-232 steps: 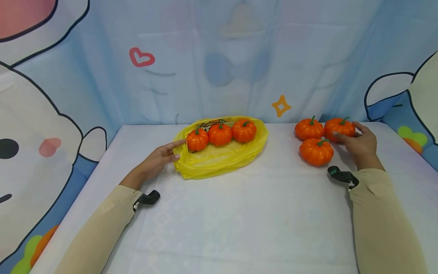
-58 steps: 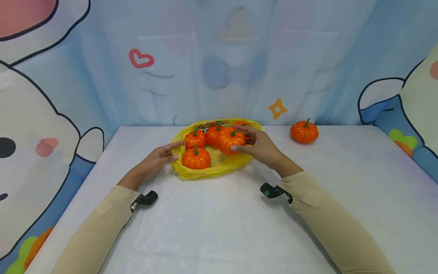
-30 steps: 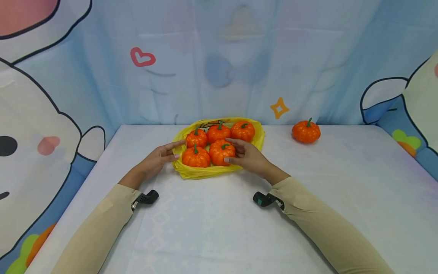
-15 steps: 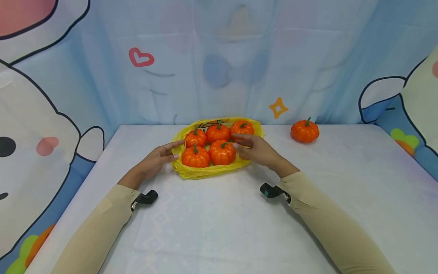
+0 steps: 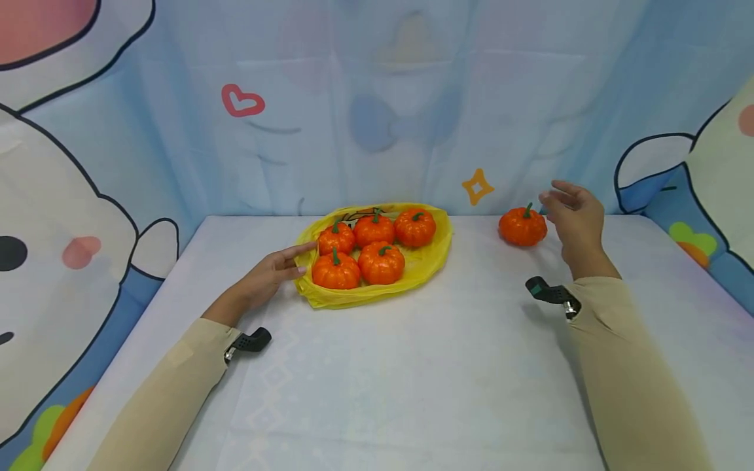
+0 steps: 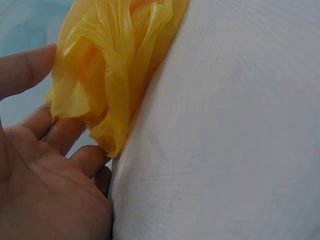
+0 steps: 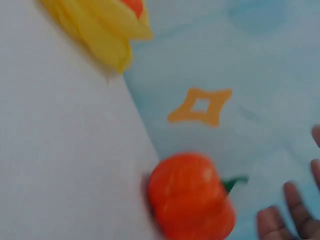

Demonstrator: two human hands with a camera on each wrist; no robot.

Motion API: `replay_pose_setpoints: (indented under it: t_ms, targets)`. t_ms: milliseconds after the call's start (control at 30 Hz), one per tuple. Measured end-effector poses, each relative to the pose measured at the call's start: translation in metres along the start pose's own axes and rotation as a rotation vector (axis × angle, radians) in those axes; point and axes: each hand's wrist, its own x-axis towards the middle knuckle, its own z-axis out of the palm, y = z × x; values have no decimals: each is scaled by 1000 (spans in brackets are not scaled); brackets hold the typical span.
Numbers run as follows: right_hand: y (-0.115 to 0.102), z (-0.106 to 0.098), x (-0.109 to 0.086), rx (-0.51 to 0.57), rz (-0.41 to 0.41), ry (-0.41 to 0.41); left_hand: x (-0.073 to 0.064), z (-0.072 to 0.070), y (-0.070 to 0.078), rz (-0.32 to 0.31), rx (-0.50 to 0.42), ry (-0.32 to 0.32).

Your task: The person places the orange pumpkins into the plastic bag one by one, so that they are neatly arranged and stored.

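Several small orange pumpkins with green stems sit in a spread-out yellow plastic bag [image 5: 424, 265]; the front two are a left one [image 5: 336, 271] and a right one [image 5: 381, 263]. At the bag's left edge my left hand [image 5: 268, 278] touches the plastic with relaxed fingers; in the left wrist view, thumb and fingertips lie against the crumpled yellow film [image 6: 120, 65]. My right hand [image 5: 577, 219] holds nothing and hovers just right of a lone pumpkin [image 5: 522, 227], apart from it. The right wrist view shows that pumpkin [image 7: 190, 197] blurred, with spread fingers [image 7: 297, 212] beside it.
A white cloth covers the table [image 5: 377, 379]. Behind it hangs a light blue printed curtain [image 5: 400, 118], close to the table's back edge. A black wrist camera is strapped to each sleeve.
Two pumpkins from the right group now lie at the bag's front. My right hand let go of the second one, then moved right to the lone pumpkin. The left hand stayed put.
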Motion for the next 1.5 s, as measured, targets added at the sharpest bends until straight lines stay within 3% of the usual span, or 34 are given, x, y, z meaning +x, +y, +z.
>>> replay_pose_setpoints:
  t_ms: [100,167,500,800,967,1067,1300,1500]
  targets:
    - [20,-8,14,-50,133,-114,-1,-2,-1,-5,2,4]
    - [32,-9,21,-88,171,-183,-1,-3,-2,-6,4,9]
    - [57,-4,28,-210,53,-251,0,-1,-3,6,1,5]
    - [57,-2,25,-259,30,-228,0,0,-2,12,6,0]
    - [47,2,23,-257,12,-227,-1,-1,-3,29,-16,-11]
    - [34,10,15,-221,-59,-302,-2,-1,-3,26,-16,-10]
    - [11,36,-10,-77,-197,-571,-3,-1,-1,21,-20,-13]
    - [2,55,-29,-97,-273,-802,-2,-1,-1,14,-21,-8]
